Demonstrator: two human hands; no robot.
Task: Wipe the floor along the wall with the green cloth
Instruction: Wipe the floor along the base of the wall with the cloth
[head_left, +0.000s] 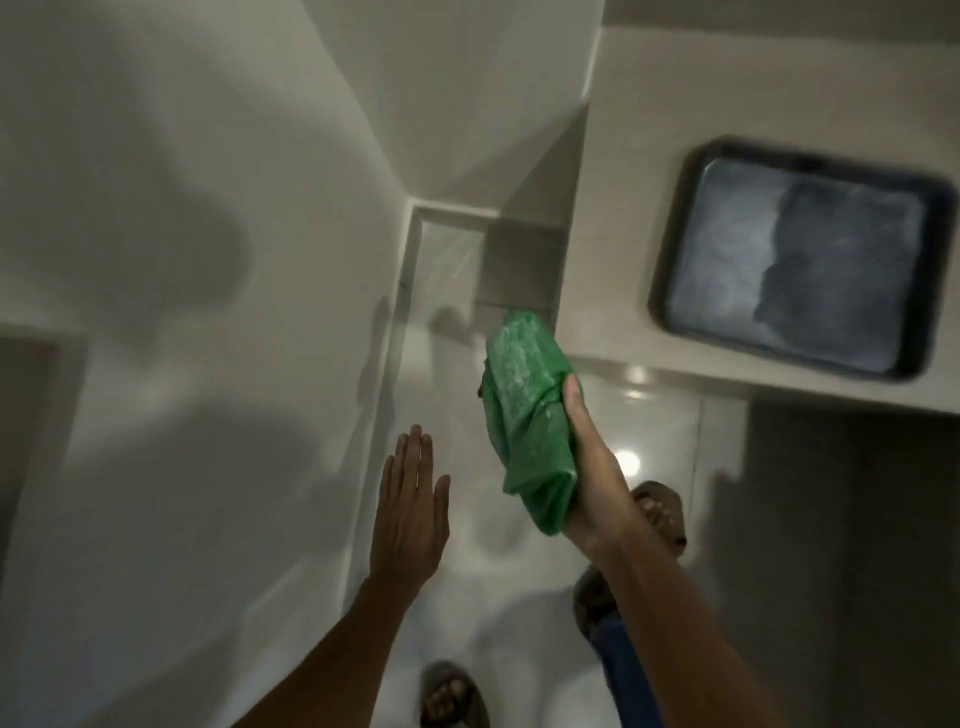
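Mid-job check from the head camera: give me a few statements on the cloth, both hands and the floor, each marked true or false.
1. The right hand holds the green cloth. True.
2. The left hand grips a corner of the cloth. False: it is open, flat and apart from the cloth.
3. The cloth is pressed on the floor. False: it is held up in the air.
4. A dark-rimmed sink sits in the counter to the right. True.

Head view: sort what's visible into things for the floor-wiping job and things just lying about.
For the job:
green cloth, bunched in the right hand
floor along the wall
left hand, open, empty

Lying about:
dark tray on the counter
sandals
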